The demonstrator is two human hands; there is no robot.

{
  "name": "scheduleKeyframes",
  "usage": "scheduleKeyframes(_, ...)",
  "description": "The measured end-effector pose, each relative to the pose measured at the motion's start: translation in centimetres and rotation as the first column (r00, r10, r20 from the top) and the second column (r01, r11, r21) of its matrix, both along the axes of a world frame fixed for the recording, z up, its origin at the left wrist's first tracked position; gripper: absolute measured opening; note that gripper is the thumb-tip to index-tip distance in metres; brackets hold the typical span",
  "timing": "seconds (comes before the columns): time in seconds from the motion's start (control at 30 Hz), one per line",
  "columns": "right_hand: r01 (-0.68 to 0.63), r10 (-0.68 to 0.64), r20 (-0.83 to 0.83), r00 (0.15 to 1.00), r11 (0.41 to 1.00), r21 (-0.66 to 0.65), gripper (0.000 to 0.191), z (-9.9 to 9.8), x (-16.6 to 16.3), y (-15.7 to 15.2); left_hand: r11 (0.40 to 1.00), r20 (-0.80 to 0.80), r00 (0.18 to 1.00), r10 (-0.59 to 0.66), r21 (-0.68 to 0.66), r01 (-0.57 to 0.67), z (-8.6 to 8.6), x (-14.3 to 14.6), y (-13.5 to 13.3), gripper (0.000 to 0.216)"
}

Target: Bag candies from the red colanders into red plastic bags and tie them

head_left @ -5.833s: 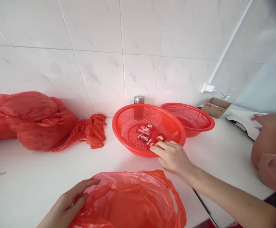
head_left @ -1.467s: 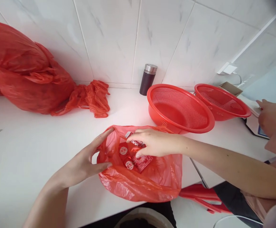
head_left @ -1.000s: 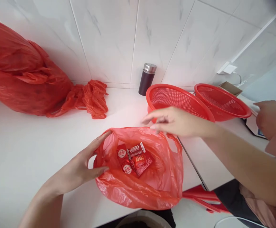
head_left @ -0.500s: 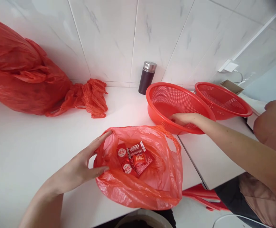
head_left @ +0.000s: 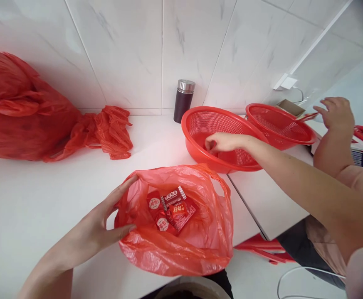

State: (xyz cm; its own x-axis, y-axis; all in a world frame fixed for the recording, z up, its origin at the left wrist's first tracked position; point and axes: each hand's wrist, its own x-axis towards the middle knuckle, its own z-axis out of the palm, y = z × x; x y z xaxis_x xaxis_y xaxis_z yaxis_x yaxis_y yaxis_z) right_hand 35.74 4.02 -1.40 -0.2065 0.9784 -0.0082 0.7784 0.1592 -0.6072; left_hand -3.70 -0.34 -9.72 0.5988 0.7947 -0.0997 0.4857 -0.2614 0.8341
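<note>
A red plastic bag [head_left: 175, 253] lies open on the white counter in front of me, with several small red packets [head_left: 171, 207] inside. My left hand [head_left: 103, 226] grips the bag's left rim between thumb and fingers and keeps its mouth wide. My right hand [head_left: 221, 142] reaches into the nearer red mesh basket [head_left: 187, 128], its fingers curled in a pinch near the basket's floor. Whether they hold anything is hidden.
A second red basket [head_left: 277, 124] sits behind the first, and a dark flask [head_left: 183, 101] stands by the tiled wall. Big stuffed red bags [head_left: 19, 116] and a crumpled one [head_left: 109, 131] lie at left. Another person's hand [head_left: 334, 112] hovers at right.
My right hand dropped packets in the bag, rose out and went right into the near basket, where it now pinches. The left hand kept its hold on the rim.
</note>
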Motion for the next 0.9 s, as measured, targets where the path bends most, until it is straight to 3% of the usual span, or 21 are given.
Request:
scheduleKeyframes(0.17,0.070,-0.068,-0.072,0.995,0.997,0.027,0.018,3.8,0.0,0.7,0.999,-0.011,1.000,0.002,0.033,-0.002,0.1,0.0,-0.2,0.083)
scheduleKeyframes(0.33,-0.124,0.102,-0.313,0.944,0.991,-0.051,0.027,4.6,-3.9,-2.3,0.999,-0.016,1.000,0.018,0.027,-0.017,0.0,0.2,-0.1,0.081)
scheduleKeyframes(0.43,-0.208,0.179,-0.243,0.953,0.973,-0.102,0.025,4.3,-6.1,-4.0,0.999,-0.004,1.000,0.026,0.039,-0.025,-0.2,0.2,0.0,0.082)
scheduleKeyframes(0.57,-0.106,0.106,-0.075,0.992,0.994,0.003,0.021,3.8,-6.1,-4.6,0.999,0.004,1.000,0.017,0.033,-0.017,-0.4,0.2,0.1,0.087)
scheduleKeyframes(0.7,-0.065,0.066,-0.030,0.997,0.998,0.027,0.023,3.5,-5.4,-5.9,1.000,-0.008,1.000,0.019,-0.005,-0.019,-0.3,0.2,0.0,0.085)
scheduleKeyframes(0.9,-0.151,0.158,0.076,0.985,0.985,-0.084,0.032,3.2,-6.1,-9.4,1.000,-0.031,1.000,-0.001,0.003,0.001,-0.1,0.2,0.0,0.085)
